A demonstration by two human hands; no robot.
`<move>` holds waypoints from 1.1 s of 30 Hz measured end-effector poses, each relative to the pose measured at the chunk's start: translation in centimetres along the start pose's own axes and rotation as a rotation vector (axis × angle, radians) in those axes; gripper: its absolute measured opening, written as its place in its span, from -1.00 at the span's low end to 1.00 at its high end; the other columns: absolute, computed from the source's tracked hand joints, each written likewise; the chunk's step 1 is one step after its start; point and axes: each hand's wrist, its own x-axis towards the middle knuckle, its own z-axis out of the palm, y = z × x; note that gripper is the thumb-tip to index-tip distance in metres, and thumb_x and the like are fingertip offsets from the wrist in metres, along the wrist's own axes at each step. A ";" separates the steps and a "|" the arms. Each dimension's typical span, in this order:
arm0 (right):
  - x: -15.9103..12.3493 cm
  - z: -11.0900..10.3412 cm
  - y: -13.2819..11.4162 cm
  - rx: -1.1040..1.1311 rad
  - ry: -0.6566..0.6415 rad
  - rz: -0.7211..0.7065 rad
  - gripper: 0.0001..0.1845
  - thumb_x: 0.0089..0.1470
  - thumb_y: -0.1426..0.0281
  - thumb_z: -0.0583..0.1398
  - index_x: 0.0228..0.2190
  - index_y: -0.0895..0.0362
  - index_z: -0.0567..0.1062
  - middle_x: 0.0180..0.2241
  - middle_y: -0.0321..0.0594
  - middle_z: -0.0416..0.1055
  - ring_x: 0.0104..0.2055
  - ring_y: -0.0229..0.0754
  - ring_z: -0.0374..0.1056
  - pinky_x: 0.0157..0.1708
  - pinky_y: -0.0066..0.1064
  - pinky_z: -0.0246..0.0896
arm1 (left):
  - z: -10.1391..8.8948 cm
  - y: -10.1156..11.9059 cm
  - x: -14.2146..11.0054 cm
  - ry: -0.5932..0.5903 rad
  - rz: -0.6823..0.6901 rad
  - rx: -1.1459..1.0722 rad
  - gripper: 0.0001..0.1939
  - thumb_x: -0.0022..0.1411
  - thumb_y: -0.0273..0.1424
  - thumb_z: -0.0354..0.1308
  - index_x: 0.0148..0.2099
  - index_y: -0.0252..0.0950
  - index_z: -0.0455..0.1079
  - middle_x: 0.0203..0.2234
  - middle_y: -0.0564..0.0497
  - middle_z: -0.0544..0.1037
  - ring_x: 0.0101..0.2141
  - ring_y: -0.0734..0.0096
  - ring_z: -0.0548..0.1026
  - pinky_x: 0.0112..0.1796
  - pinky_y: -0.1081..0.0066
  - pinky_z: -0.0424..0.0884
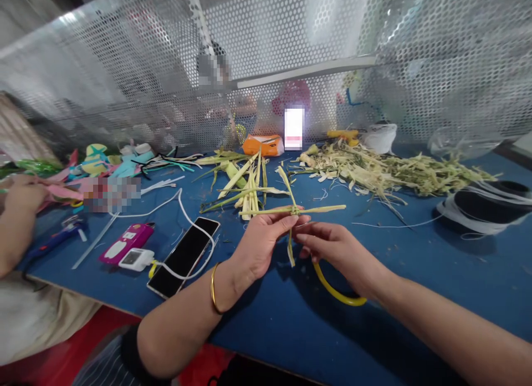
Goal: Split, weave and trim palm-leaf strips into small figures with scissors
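My left hand (266,236) pinches a cross of pale green leaf strips (320,209) between thumb and fingers, at the knotted middle. One strip lies sideways, another stands up, and a short end hangs below the knot. Close by on the right, my right hand (338,250) is closed, its fingertips near the knot. A yellow curved handle (338,296) sticks out below its palm; the rest of that tool is hidden by the fingers. Behind the hands lies a pile of loose leaf strips (251,189) on the blue table (266,330).
Shredded husks (374,167) heap at the back right, beside a spool of white string (477,206). On the left lie a black phone (189,253) with a white cable and a magenta device (128,243). A co-worker's arm (19,219) reaches in. A perforated metal screen (266,53) stands behind.
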 end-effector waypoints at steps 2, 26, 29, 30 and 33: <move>-0.3 0.7 0.3 -0.040 -0.006 -0.086 -0.76 -0.13 0.24 0.30 -0.45 0.16 0.51 -0.47 -0.27 0.44 -0.45 -0.28 0.30 -0.42 -0.41 0.17 | 0.2 -0.3 -0.2 -0.009 -0.023 -0.005 -0.83 0.03 -0.42 0.35 -0.26 -0.34 0.58 -0.38 -0.04 0.63 -0.29 0.41 0.55 -0.15 0.40 0.40; -1.3 0.6 1.9 -0.729 -0.067 -0.436 -0.64 0.20 0.40 0.06 -0.63 0.10 0.22 -0.67 -0.40 0.22 -0.62 -0.35 0.12 -0.58 -0.48 -0.04 | -0.2 0.1 -0.4 -0.014 0.045 0.202 -0.96 -0.02 -0.45 0.32 -0.44 -0.33 0.57 -0.33 -0.06 0.60 -0.24 0.33 0.50 -0.13 0.37 0.35; -1.8 0.6 1.2 -0.968 0.004 -0.603 -0.67 0.23 0.39 0.05 -0.59 0.10 0.27 -0.64 -0.35 0.29 -0.61 -0.33 0.14 -0.56 -0.44 -0.06 | -0.4 0.5 -0.3 -0.048 0.065 0.272 -0.94 0.02 -0.45 0.29 -0.45 -0.34 0.56 -0.38 -0.04 0.59 -0.27 0.37 0.49 -0.13 0.39 0.35; -2.0 0.4 0.8 -1.059 0.046 -0.707 -0.67 0.24 0.37 0.05 -0.57 0.11 0.29 -0.61 -0.32 0.33 -0.59 -0.31 0.16 -0.53 -0.43 -0.04 | -0.4 0.7 -0.3 -0.046 0.061 0.273 -0.95 0.03 -0.46 0.29 -0.44 -0.34 0.56 -0.40 -0.03 0.59 -0.29 0.39 0.49 -0.13 0.39 0.36; -2.2 -0.3 -0.5 -1.288 0.242 -1.008 -0.71 0.26 0.33 0.06 -0.49 0.12 0.38 -0.51 -0.22 0.42 -0.47 -0.22 0.28 -0.36 -0.36 0.04 | -0.4 1.2 -0.2 -0.019 0.024 0.203 -0.94 0.01 -0.46 0.31 -0.37 -0.32 0.55 -0.48 0.03 0.56 -0.37 0.44 0.49 -0.18 0.39 0.39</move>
